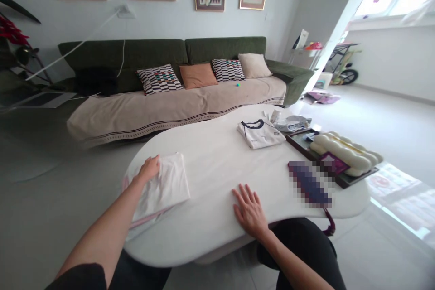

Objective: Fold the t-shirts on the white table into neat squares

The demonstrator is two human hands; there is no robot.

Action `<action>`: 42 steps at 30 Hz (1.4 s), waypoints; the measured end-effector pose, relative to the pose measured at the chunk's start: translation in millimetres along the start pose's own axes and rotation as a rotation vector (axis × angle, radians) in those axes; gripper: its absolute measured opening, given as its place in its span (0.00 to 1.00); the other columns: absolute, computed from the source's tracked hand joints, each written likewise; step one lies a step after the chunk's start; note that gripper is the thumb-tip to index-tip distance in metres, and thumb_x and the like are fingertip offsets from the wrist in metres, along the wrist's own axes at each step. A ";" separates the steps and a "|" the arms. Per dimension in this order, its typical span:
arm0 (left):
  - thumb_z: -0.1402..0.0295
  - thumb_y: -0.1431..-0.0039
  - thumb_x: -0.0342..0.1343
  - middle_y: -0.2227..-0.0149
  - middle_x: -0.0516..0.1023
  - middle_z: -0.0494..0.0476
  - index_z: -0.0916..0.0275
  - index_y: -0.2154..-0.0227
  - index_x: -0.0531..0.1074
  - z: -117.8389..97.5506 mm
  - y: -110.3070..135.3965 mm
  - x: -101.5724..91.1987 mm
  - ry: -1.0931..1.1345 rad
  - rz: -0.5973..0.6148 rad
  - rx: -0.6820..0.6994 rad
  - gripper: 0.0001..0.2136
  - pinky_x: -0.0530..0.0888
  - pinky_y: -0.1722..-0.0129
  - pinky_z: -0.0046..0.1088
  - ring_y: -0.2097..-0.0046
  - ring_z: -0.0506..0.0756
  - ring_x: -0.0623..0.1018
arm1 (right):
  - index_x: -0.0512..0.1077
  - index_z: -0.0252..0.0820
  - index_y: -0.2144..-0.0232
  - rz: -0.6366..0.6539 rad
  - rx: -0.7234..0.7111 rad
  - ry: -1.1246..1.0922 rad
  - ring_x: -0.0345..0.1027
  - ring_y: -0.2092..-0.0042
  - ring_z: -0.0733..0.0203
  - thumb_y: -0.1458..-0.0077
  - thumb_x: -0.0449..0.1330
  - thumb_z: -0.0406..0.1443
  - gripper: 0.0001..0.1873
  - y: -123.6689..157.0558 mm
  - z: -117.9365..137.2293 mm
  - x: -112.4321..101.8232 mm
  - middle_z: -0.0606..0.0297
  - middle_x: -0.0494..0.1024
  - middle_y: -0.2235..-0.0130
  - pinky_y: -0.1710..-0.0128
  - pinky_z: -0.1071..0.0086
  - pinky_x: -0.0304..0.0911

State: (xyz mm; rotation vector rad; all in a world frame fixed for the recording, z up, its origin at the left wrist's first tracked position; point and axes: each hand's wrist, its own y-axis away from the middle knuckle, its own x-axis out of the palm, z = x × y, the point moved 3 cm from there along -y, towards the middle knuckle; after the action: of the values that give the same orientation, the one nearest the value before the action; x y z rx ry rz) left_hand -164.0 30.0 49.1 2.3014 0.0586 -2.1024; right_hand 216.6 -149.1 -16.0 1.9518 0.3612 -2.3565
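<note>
On the left end of the white table lies a flat, folded white garment, with pinkish edges showing beneath it. My left hand is on its far left part, fingers curled together against the cloth. My right hand lies flat on the bare tabletop near the front edge, fingers spread, holding nothing. Farther back sits a folded white T-shirt with a dark collar, apart from both hands. A dark blue-purple item, blurred by pixelation, rests to the right of my right hand.
A dark tray at the table's right holds a cream, puffy cushion-like object. Crumpled plastic packaging lies behind it. Beyond the table stands a green sofa with a beige cover and several cushions. My knees are under the front edge.
</note>
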 end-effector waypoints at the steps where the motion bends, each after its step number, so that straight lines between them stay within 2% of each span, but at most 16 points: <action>1: 0.71 0.46 0.45 0.52 0.70 0.64 0.66 0.51 0.66 0.0 -4.5 1.0 -0.011 0.010 -0.002 0.18 0.65 0.54 0.30 0.50 0.58 0.69 | 0.52 0.47 0.41 0.004 0.001 -0.001 0.33 0.37 0.51 0.43 0.44 0.41 0.27 -0.4 0.0 -0.9 0.63 0.46 0.37 0.43 0.54 0.41; 4: 0.68 0.47 0.46 0.54 0.72 0.63 0.63 0.55 0.69 -0.7 -7.2 0.1 -0.062 0.005 -0.007 0.16 0.66 0.57 0.32 0.51 0.59 0.70 | 0.52 0.47 0.41 0.016 0.002 -0.007 0.33 0.37 0.51 0.44 0.45 0.41 0.27 -1.1 -0.1 -1.8 0.63 0.46 0.37 0.43 0.54 0.41; 8: 0.64 0.45 0.43 0.58 0.75 0.59 0.59 0.61 0.71 -7.6 8.3 -13.9 -0.200 -0.074 -0.001 0.14 0.63 0.56 0.35 0.55 0.59 0.72 | 0.53 0.46 0.42 0.008 0.004 -0.008 0.34 0.37 0.51 0.44 0.45 0.40 0.27 -0.8 -0.4 -1.2 0.62 0.46 0.37 0.43 0.53 0.41; 12: 0.66 0.43 0.40 0.64 0.77 0.61 0.61 0.65 0.72 -18.7 28.0 -30.0 -0.287 -0.060 0.066 0.15 0.61 0.57 0.35 0.60 0.59 0.74 | 0.54 0.46 0.42 0.004 0.010 -0.007 0.34 0.37 0.51 0.45 0.46 0.40 0.28 -0.2 -0.5 -0.4 0.62 0.47 0.37 0.43 0.53 0.41; 15: 0.69 0.43 0.40 0.69 0.77 0.61 0.63 0.67 0.72 -25.3 39.6 -42.1 -0.315 -0.065 0.081 0.14 0.59 0.54 0.37 0.63 0.58 0.75 | 0.54 0.46 0.42 0.002 0.012 -0.010 0.35 0.37 0.51 0.45 0.46 0.40 0.27 0.3 -0.1 -0.4 0.62 0.48 0.38 0.43 0.54 0.41; 18: 0.72 0.42 0.38 0.70 0.76 0.60 0.63 0.65 0.71 -38.3 57.3 -55.0 -0.322 -0.111 0.134 0.15 0.56 0.50 0.39 0.64 0.57 0.74 | 0.54 0.46 0.42 -0.007 0.012 -0.016 0.35 0.37 0.51 0.45 0.45 0.41 0.27 0.7 0.4 -0.9 0.62 0.48 0.38 0.43 0.54 0.41; 20: 0.71 0.40 0.36 0.67 0.75 0.61 0.64 0.62 0.69 -54.9 80.4 -62.3 -0.307 -0.145 0.258 0.16 0.57 0.50 0.38 0.63 0.57 0.74 | 0.54 0.46 0.42 -0.016 0.012 -0.018 0.35 0.37 0.52 0.45 0.45 0.41 0.27 1.0 0.7 -1.5 0.61 0.49 0.38 0.43 0.54 0.41; 22: 0.70 0.39 0.35 0.65 0.74 0.61 0.64 0.60 0.68 -75.4 115.7 -65.8 -0.260 -0.113 0.414 0.16 0.62 0.54 0.34 0.62 0.56 0.73 | 0.54 0.45 0.42 -0.019 0.013 -0.020 0.34 0.37 0.52 0.45 0.45 0.41 0.27 1.3 0.9 -1.8 0.61 0.49 0.38 0.43 0.54 0.40; 26: 0.70 0.39 0.37 0.67 0.72 0.57 0.61 0.62 0.68 -114.3 210.3 -61.3 -0.150 0.139 0.684 0.13 0.66 0.63 0.28 0.67 0.52 0.71 | 0.54 0.45 0.43 -0.012 0.011 -0.024 0.34 0.37 0.52 0.45 0.45 0.40 0.27 2.7 -0.1 0.1 0.60 0.48 0.38 0.43 0.54 0.40; 29: 0.71 0.40 0.40 0.69 0.72 0.56 0.60 0.64 0.67 -130.1 270.9 -54.2 -0.119 0.280 0.745 0.11 0.66 0.65 0.27 0.68 0.52 0.71 | 0.54 0.45 0.42 -0.007 0.010 -0.016 0.33 0.37 0.51 0.45 0.45 0.40 0.27 3.0 0.0 2.3 0.59 0.48 0.38 0.44 0.53 0.40; 31: 0.72 0.40 0.40 0.69 0.72 0.56 0.60 0.65 0.67 -132.1 295.2 -47.7 -0.115 0.327 0.715 0.10 0.66 0.65 0.28 0.68 0.52 0.71 | 0.55 0.43 0.43 -0.004 0.032 -0.019 0.34 0.37 0.49 0.44 0.45 0.38 0.26 1.9 3.2 0.3 0.57 0.49 0.38 0.44 0.51 0.41; 34: 0.72 0.40 0.41 0.69 0.73 0.55 0.60 0.67 0.68 -125.1 310.9 -35.6 -0.109 0.346 0.633 0.09 0.66 0.64 0.30 0.67 0.54 0.72 | 0.61 0.39 0.48 -0.006 0.062 -0.109 0.43 0.40 0.47 0.44 0.46 0.35 0.21 0.4 19.8 -13.1 0.50 0.55 0.41 0.47 0.50 0.47; 36: 0.71 0.40 0.41 0.69 0.73 0.55 0.60 0.67 0.68 -117.1 313.1 -27.3 -0.072 0.346 0.558 0.09 0.67 0.64 0.29 0.66 0.54 0.73 | 0.64 0.39 0.52 0.031 -0.050 -0.280 0.54 0.45 0.51 0.44 0.47 0.36 0.18 3.2 43.8 -26.3 0.50 0.64 0.47 0.50 0.56 0.53; 38: 0.70 0.40 0.40 0.68 0.73 0.56 0.60 0.66 0.68 -108.9 312.0 -20.7 -0.016 0.347 0.471 0.11 0.67 0.66 0.26 0.66 0.53 0.74 | 0.64 0.41 0.54 0.152 -0.237 -0.470 0.64 0.54 0.57 0.45 0.50 0.41 0.17 12.7 76.4 -36.4 0.55 0.70 0.55 0.55 0.64 0.59; 40: 0.70 0.39 0.37 0.68 0.73 0.56 0.59 0.65 0.68 -101.8 309.5 -17.7 0.039 0.347 0.390 0.13 0.67 0.67 0.24 0.66 0.53 0.75 | 0.63 0.41 0.56 0.298 -0.365 -0.537 0.67 0.60 0.58 0.52 0.56 0.48 0.24 28.9 110.2 -38.8 0.59 0.72 0.61 0.61 0.67 0.62; 42: 0.70 0.38 0.36 0.66 0.74 0.58 0.59 0.62 0.67 -95.8 306.9 -18.6 0.086 0.347 0.330 0.13 0.68 0.65 0.24 0.63 0.53 0.76 | 0.63 0.39 0.57 0.370 -0.384 -0.443 0.67 0.61 0.53 0.63 0.62 0.52 0.34 46.5 138.7 -33.6 0.57 0.72 0.61 0.62 0.64 0.61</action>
State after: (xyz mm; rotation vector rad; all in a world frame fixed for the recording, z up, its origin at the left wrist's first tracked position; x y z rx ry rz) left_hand -56.9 -272.6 73.9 2.3479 -0.6827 -1.9529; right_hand 99.0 -227.8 33.9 1.1747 0.3496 -2.1877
